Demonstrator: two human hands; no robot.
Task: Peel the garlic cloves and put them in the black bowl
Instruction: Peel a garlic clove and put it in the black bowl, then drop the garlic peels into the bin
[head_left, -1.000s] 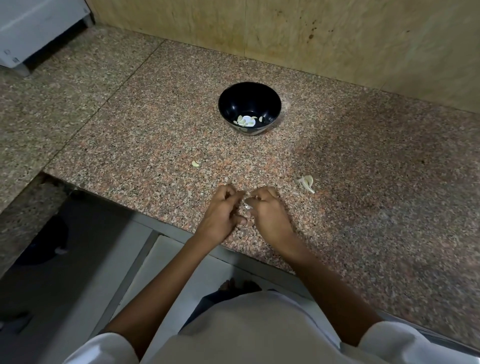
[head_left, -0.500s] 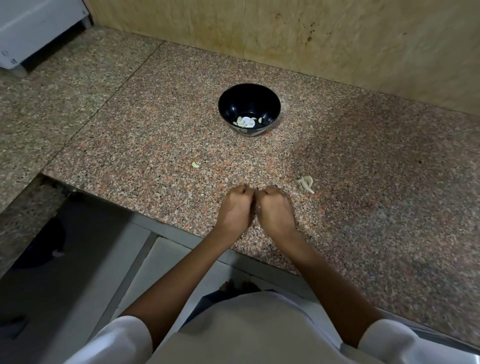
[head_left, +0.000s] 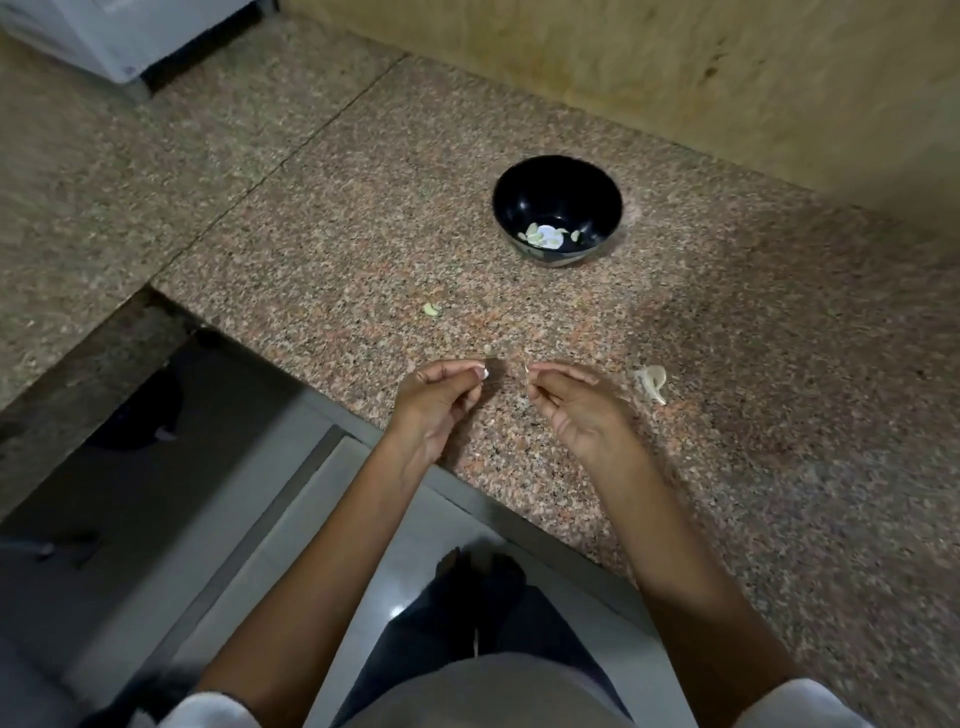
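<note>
granite bench (head_left: 727, 415), speckled pink and grey, carries a black bowl (head_left: 557, 195) at twelve o'clock from the hands, well apart from them, with a few peeled cloves (head_left: 543, 236) lying in its bottom. left hand (head_left: 436, 402) hovers over the near edge, thumb and fingertip pinching a small pale bit (head_left: 482, 372), too blurred to tell clove from skin. right hand (head_left: 582, 410) is just beside it, not touching, pinching a thin sliver (head_left: 527, 368). one loose clove (head_left: 430, 309) lies at eleven o'clock from the left hand. a curl of skin (head_left: 650, 382) lies at three o'clock, near the right hand.
</note>
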